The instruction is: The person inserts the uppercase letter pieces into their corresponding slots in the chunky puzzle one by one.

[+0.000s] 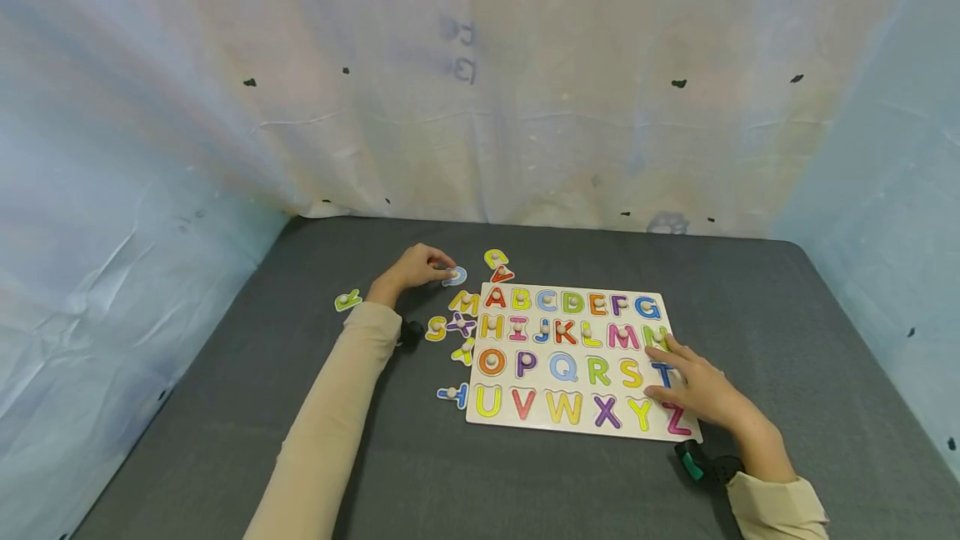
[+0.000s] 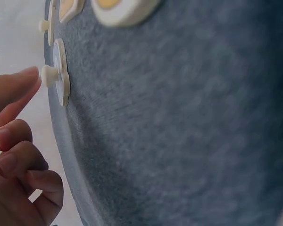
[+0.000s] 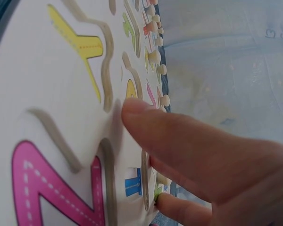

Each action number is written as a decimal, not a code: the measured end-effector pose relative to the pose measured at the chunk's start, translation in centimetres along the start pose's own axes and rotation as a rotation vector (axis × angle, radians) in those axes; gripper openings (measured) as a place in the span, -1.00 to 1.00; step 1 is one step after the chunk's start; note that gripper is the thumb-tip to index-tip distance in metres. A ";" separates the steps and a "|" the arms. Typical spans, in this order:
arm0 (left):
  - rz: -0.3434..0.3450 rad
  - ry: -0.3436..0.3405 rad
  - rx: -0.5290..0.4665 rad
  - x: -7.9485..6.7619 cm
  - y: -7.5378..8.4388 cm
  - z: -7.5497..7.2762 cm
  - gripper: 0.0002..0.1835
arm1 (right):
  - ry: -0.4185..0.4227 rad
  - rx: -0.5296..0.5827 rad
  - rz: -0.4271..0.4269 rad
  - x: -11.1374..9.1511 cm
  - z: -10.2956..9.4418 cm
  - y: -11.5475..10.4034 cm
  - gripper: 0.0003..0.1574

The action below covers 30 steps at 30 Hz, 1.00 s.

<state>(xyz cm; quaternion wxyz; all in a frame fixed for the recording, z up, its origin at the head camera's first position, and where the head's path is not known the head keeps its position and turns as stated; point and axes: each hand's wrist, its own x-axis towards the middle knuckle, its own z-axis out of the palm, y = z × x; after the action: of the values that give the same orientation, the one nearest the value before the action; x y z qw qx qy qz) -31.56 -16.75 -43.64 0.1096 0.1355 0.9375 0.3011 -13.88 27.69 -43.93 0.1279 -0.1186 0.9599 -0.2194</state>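
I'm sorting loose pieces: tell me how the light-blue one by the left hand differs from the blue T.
The light-blue piece is pale and curved; the blue T is darker and straight. The light-blue piece is at the left hand; the blue T lies beside the board. Both are knobbed and off the board.

Soft, even light; dimmer wrist views

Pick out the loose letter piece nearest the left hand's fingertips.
The light-blue rounded piece, its knob right at the fingertips of the left hand; every other loose piece, including the darker-blue T, lies farther off.
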 end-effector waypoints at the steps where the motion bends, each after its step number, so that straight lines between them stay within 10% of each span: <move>1: 0.004 -0.011 0.004 0.1 0.0 -0.1 -0.68 | 0.001 0.000 0.002 0.0 0.0 0.0 -0.06; 30: 0.012 -0.030 0.076 -0.4 -0.3 -0.7 -0.79 | 0.032 -0.021 -0.023 0.0 0.6 0.0 -0.09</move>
<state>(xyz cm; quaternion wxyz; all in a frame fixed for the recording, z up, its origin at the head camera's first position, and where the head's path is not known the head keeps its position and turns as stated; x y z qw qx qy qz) -31.42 -17.44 -43.22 0.1166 0.1495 0.9458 0.2638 -13.70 27.45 -44.46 0.1089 -0.1273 0.9627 -0.2124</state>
